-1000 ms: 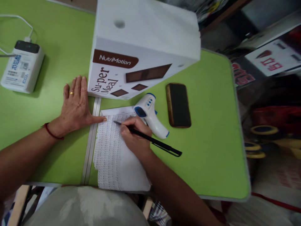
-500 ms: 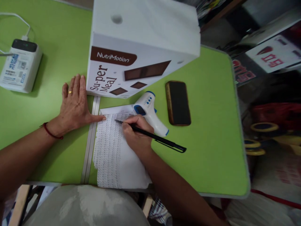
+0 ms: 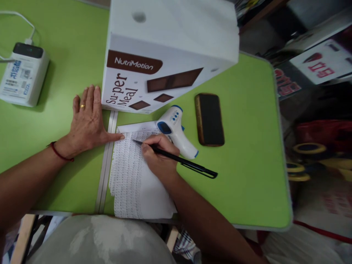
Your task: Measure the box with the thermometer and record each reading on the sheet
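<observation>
My right hand grips a black pen, its tip at the upper part of a sheet of paper covered with dense rows of small handwriting. The right side of the sheet is blank, partly under my forearm. Palm down on the table, my left hand lies flat with fingers spread, its thumb touching the sheet's upper left edge. It wears a gold ring and a dark red cord bracelet. A white and blue infrared thermometer lies just beyond my right hand.
A large white carton stands at the back of the green table. A phone in a brown case lies right of the thermometer. At the far left is a white power bank with cables. Boxes and bags crowd the floor beyond the right edge.
The pen tip has shifted very slightly left on the paper, with my right hand. My left hand stays in place. The view has moved a little.
</observation>
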Demonstrator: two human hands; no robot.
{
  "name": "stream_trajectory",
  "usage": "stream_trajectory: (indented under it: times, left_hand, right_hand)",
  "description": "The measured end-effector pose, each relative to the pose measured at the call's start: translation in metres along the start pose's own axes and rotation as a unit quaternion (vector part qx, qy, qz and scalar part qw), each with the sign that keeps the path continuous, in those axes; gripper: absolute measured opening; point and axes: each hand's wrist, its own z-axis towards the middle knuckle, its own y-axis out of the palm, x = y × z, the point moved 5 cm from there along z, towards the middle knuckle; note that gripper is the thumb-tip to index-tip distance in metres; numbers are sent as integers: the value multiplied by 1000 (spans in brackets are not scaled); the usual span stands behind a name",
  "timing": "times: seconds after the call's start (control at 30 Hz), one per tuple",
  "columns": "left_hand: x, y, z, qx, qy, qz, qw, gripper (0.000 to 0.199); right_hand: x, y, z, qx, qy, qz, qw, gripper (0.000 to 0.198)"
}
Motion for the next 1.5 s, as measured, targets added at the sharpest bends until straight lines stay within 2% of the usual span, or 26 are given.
stream_trajectory:
  times: [0.4, 0.73, 0.87, 1.2, 1.5]
  left_hand:
    - [1, 0, 1, -7, -6, 0, 1000, 148]
    - [1, 0, 1, -11, -8, -5, 1000, 149]
    - [0, 0, 1, -6, -8, -12, 1000, 147]
    - [2, -1, 1, -8, -12, -20, 1000, 147]
    - [2, -1, 1, -11, -12, -12, 1000, 146]
  right_hand:
    - [5, 4, -2, -23, 10, -3, 1000, 7]
    - [2, 3, -2, -16, -15, -5, 1000, 9]
    - [2, 2, 0, 5, -11, -7, 1000, 9]
    - [0, 1, 0, -8, 14, -5, 1000, 9]
    - [3, 1, -2, -4, 8, -8, 1000, 9]
